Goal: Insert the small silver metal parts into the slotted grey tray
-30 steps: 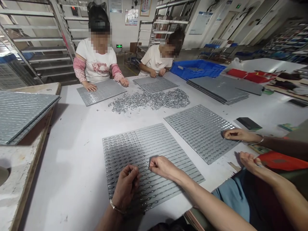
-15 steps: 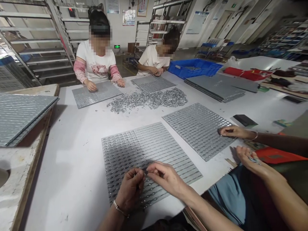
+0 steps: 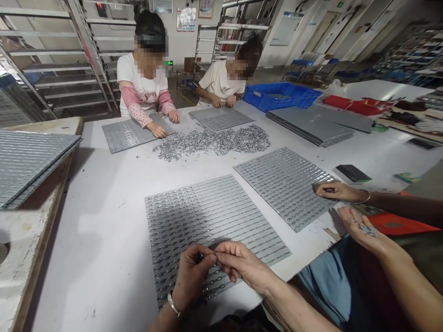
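A grey ridged board (image 3: 242, 216) lies in front of me, with rows of small shiny metal pieces set along its grooves, mostly at its left and near side. Over its near part, my left hand (image 3: 194, 272) is closed, and some small shiny metal pieces (image 3: 200, 257) show inside its curled fingers. My right hand (image 3: 240, 260) is closed in a pinch, its fingertips meeting those of the left hand. Whatever lies between the touching fingertips is too small and covered to make out. A bracelet circles my left wrist.
A co-worker's hands (image 3: 330, 190) work at another ridged board (image 3: 284, 184) on my right. Two people sit across the table with boards. A pile of small metal pieces (image 3: 214, 143), stacked boards (image 3: 311, 124), a blue crate (image 3: 280, 95) and a black block (image 3: 353, 173) lie around.
My right hand has shifted slightly down and its fingertips now press against the left hand's. The person across on the left has moved a hand towards the pile.
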{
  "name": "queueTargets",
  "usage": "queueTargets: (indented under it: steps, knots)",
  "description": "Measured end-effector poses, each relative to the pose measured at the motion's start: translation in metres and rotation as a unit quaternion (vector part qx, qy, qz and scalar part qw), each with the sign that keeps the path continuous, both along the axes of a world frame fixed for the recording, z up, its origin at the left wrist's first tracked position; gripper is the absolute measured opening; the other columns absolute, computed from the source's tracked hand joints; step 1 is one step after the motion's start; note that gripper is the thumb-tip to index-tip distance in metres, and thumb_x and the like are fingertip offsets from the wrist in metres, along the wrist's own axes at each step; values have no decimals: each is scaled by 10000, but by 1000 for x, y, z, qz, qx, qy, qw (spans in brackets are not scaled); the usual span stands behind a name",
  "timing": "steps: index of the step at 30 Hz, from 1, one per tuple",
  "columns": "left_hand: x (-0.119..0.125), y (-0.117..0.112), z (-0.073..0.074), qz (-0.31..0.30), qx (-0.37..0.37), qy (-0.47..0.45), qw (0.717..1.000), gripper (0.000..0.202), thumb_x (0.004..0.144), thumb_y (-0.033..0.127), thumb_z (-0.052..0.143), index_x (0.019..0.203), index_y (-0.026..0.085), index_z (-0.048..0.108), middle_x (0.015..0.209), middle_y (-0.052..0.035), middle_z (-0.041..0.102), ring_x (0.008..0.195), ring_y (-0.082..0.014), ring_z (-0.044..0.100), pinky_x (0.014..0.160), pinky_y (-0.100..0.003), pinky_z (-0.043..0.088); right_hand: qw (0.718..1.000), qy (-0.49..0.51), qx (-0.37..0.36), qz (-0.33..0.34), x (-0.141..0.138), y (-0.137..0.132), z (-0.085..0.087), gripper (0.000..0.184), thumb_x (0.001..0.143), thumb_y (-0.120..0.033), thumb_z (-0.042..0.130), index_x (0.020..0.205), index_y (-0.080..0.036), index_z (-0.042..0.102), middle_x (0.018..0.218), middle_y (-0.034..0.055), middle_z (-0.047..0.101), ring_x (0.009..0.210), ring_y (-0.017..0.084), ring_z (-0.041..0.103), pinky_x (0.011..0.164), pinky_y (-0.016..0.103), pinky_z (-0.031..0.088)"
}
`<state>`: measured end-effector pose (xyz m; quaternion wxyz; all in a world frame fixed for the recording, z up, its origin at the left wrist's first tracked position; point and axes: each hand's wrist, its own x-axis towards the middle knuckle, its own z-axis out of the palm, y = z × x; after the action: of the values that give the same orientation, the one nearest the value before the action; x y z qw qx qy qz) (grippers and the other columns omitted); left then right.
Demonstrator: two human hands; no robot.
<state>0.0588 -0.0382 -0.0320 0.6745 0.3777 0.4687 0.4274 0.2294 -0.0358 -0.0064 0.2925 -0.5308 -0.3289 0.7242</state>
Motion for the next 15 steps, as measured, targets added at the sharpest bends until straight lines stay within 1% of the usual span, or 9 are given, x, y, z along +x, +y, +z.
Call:
queueTargets:
  steps: [2, 3, 5, 6, 7, 8, 10, 12, 15]
  knots:
    - [1, -1, 4, 5, 28, 37, 999, 237, 723, 357, 854, 669, 164, 729, 663, -41, 656, 656, -152, 540, 648, -256, 427, 1000, 3, -5, -2, 0, -3, -3, 473, 687, -579, 842, 783, -176, 615, 584, -71, 502, 486, 60, 402, 438, 183, 337]
    - [1, -1, 5, 5, 27, 44, 999, 225, 716, 349, 858, 685, 164, 733, 672, -40, 661, 669, -152, 545, 659, -254, 435, 1000, 0, -3, 2, 2, -3, -5, 464, 711, -585, 818, 790, -182, 602, 580, -73, 485, 493, 67, 399, 448, 190, 336]
    - [0, 0, 6, 12, -22, 18, 1000, 268, 718, 402, 853, 743, 166, 726, 612, -7, 606, 573, -116, 469, 556, -228, 387, 998, -46, 39, 16, 9, 1, -9, 437, 780, -600, 741, 805, -194, 579, 595, -66, 473, 524, 87, 412, 482, 211, 350]
    - [-1, 1, 6, 21, -61, -13, 998, 308, 725, 446, 840, 776, 168, 718, 601, 9, 579, 524, -95, 407, 490, -214, 328, 991, -98, 87, 25, 13, 5, -12, 413, 821, -592, 696, 808, -198, 573, 621, -53, 487, 557, 102, 435, 515, 227, 372]
    - [-4, 3, 6, 35, -99, -52, 993, 340, 732, 481, 824, 814, 170, 713, 620, 11, 579, 502, -83, 368, 449, -205, 274, 975, -166, 146, 35, 19, 9, -15, 381, 862, -567, 651, 802, -200, 568, 658, -33, 512, 602, 120, 465, 562, 249, 400]
    - [-6, 6, 6, 50, -130, -92, 986, 359, 730, 492, 816, 849, 170, 711, 662, 2, 599, 501, -77, 362, 429, -199, 244, 948, -238, 207, 47, 23, 14, -18, 343, 900, -524, 606, 793, -201, 565, 702, -11, 540, 656, 140, 496, 619, 273, 423]
    - [-12, 12, 6, 77, -159, -149, 973, 372, 689, 436, 844, 901, 159, 716, 784, -37, 655, 545, -77, 420, 427, -185, 259, 884, -350, 297, 89, 30, 22, -23, 272, 951, -409, 530, 778, -202, 562, 786, 26, 589, 759, 174, 544, 727, 314, 443]
    - [-17, 17, 6, 95, -163, -168, 968, 405, 639, 357, 885, 941, 149, 713, 829, -49, 670, 567, -69, 446, 437, -169, 288, 848, -392, 328, 143, 30, 27, -28, 230, 971, -318, 483, 792, -205, 571, 831, 42, 621, 820, 191, 577, 779, 327, 445]
    - [-20, 20, 5, 100, -166, -166, 967, 458, 609, 347, 925, 944, 143, 688, 827, -43, 681, 538, -43, 424, 430, -148, 283, 828, -417, 321, 195, 22, 30, -31, 211, 976, -260, 471, 817, -206, 598, 846, 42, 647, 835, 191, 605, 780, 311, 445]
